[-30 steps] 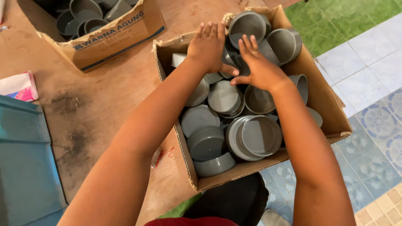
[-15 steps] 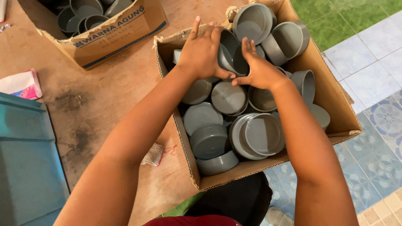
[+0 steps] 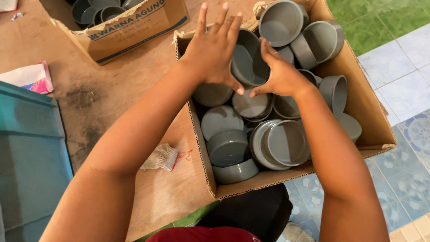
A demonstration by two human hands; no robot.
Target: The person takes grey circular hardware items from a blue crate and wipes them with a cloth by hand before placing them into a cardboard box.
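Both hands meet over the big cardboard box point(image 3: 363, 112), and I have them pressed flat against one grey plastic cap point(image 3: 247, 58) that they lift between them. My left hand point(image 3: 215, 49) lies with fingers straight and spread along the cap's outer wall, thumb hooked under its lower edge. My right hand point(image 3: 280, 74) cups the opposite side, fingers half curled, thumb tip nearly touching the left thumb. Neither hand closes fully; the cap is pinched between the palms, open mouth tilted toward me, just above the other caps.

To do this well, I judge that I should keep even pressure from both sides so the smooth round wall does not slip, and lift straight up clear of the loose grey caps point(image 3: 228, 145) piled below, which could shift or catch on it.

Outward, the box sits on a worn brown tabletop point(image 3: 112, 89). A small knitted cloth point(image 3: 160, 157) lies beside the box, a second carton point(image 3: 130, 27) with more caps stands farther back, a teal bin point(image 3: 27, 152) is at the left, and patterned floor tiles point(image 3: 403, 89) show at the right.
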